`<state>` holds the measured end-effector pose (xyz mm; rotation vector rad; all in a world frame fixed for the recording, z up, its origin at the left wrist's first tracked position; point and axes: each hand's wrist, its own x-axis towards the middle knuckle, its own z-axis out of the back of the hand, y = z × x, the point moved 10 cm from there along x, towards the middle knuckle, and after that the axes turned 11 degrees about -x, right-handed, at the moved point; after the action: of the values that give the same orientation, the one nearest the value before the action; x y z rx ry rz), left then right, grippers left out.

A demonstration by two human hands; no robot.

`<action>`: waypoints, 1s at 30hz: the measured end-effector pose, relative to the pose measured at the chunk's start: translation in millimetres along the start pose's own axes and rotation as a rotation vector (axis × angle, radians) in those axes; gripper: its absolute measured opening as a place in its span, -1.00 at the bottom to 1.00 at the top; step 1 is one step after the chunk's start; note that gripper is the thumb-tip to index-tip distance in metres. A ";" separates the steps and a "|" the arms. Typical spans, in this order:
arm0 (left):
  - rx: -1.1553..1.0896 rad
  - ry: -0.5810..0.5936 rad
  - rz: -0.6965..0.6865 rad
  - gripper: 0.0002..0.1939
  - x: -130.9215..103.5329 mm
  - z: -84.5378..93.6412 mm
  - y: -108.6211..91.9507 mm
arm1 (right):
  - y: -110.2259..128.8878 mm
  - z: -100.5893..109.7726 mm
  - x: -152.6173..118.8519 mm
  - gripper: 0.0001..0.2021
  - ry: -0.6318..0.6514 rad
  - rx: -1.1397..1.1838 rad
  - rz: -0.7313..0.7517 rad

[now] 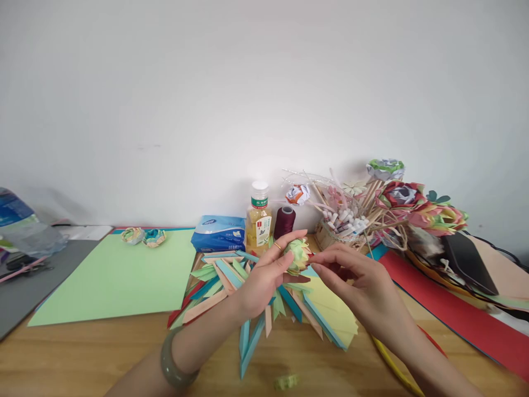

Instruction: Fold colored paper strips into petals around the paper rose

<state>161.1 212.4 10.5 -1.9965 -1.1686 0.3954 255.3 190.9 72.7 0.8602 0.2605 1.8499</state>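
A folded paper flower in pale green and cream (296, 257) is held above the middle of the table. My left hand (270, 274) wraps round it from the left, with a ring on one finger and a bangle on the wrist. At the flower's right edge, my right hand (351, 275) pinches with thumb and forefinger beside a small red bit; whether it grips that bit or a petal cannot be made out. Below both hands lies a pile of folded paper strips (226, 275) in blue, green, peach and red.
Green sheets (124, 275) and two small paper flowers (155, 237) lie left. Behind stand a tissue pack (219, 234), a bottle (259, 220) and a thread spool (285, 221). A basket (330, 238) with paper flowers is right, near red paper (446, 303).
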 end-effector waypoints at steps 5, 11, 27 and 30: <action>0.177 0.053 -0.108 -0.64 -4.0 -5.2 -5.1 | -1.9 -1.8 0.3 -0.88 0.032 0.046 -0.044; 0.508 0.054 -0.249 -0.67 -10.7 -11.9 -19.0 | 9.2 2.3 1.0 -0.88 0.008 0.052 -0.010; 0.523 -0.044 -0.252 -0.61 -12.7 -8.8 -20.5 | 17.4 7.6 -3.5 -0.87 -0.102 -0.040 0.026; 0.476 -0.075 -0.169 -0.60 -11.2 -4.7 -16.4 | 20.3 13.5 -3.9 -0.87 -0.136 -0.061 0.049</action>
<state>148.2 205.4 24.6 -1.4727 -1.1521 0.6029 250.5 175.8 91.6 0.9526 0.0988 1.8259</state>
